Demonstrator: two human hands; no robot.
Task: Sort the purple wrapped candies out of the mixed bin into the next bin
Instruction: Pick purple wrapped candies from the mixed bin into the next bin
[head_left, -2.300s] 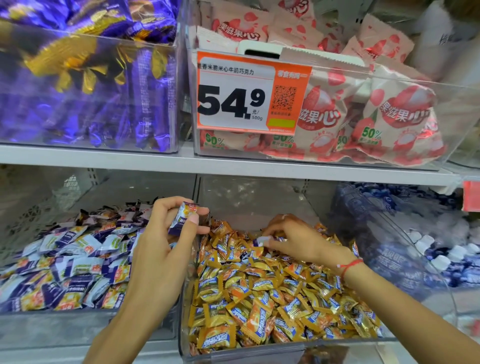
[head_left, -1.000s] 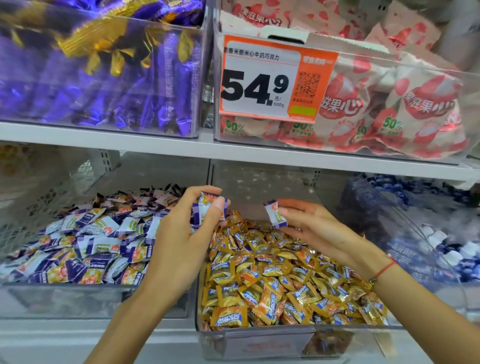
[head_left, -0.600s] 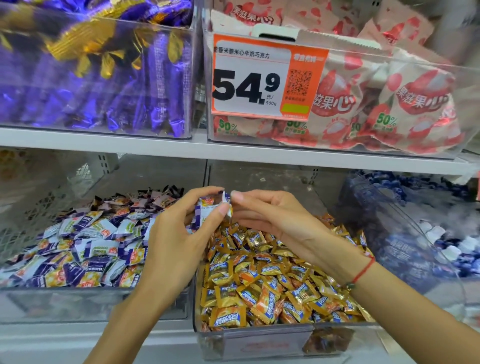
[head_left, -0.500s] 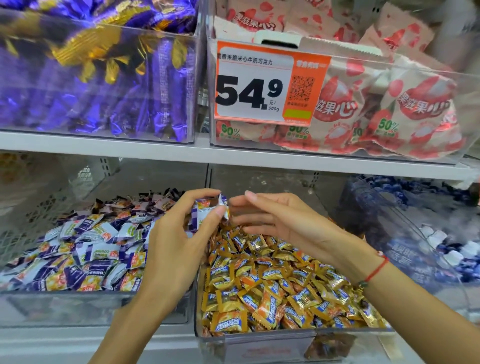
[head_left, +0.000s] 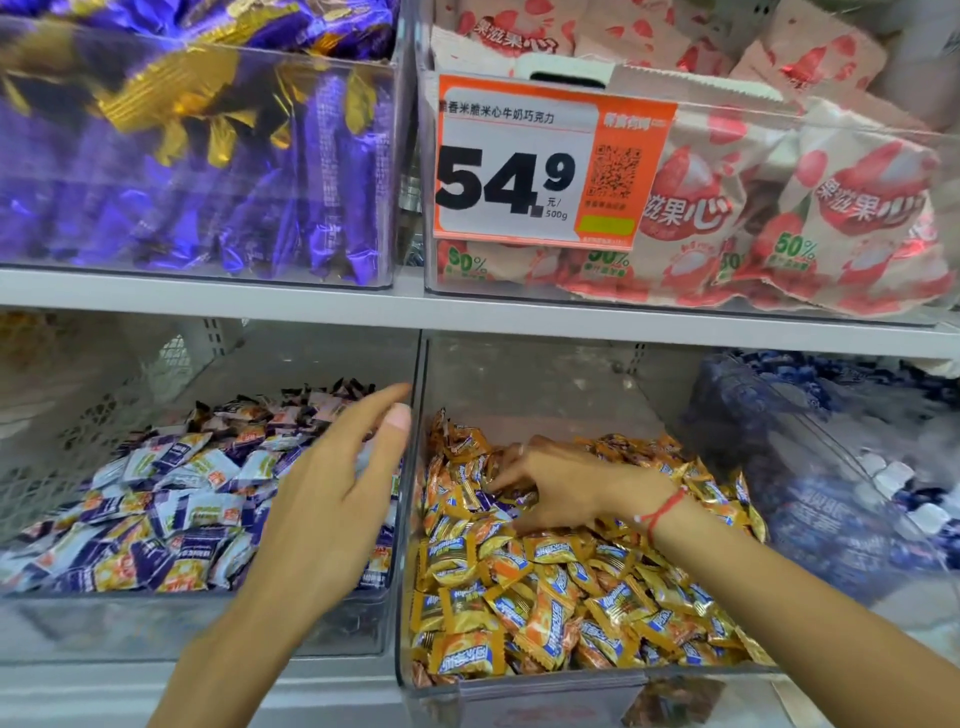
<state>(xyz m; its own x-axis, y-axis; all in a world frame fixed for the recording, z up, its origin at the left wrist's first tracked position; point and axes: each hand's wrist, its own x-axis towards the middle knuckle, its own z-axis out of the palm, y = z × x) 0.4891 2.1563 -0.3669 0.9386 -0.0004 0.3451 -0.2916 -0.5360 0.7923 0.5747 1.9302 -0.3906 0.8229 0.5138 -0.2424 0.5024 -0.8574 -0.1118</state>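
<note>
Your left hand (head_left: 332, 499) spread wide, holding nothing, over the purple candy bin (head_left: 208, 623), your right hand (head_left: 566, 488) fingers curled, digging into orange candies (head_left: 545, 597), grip unclear

One view only — a wide-angle camera worn on the head, facing a shop shelf (head_left: 467, 312) straight on and tipped a little downward. It sits close: both forearms come in from the bottom edge, and the two lower bins (head_left: 410, 519) fill the lower half of the frame. The upper bins (head_left: 410, 156) are cut off by the top edge — straight lines bow slightly towards the corners.
</note>
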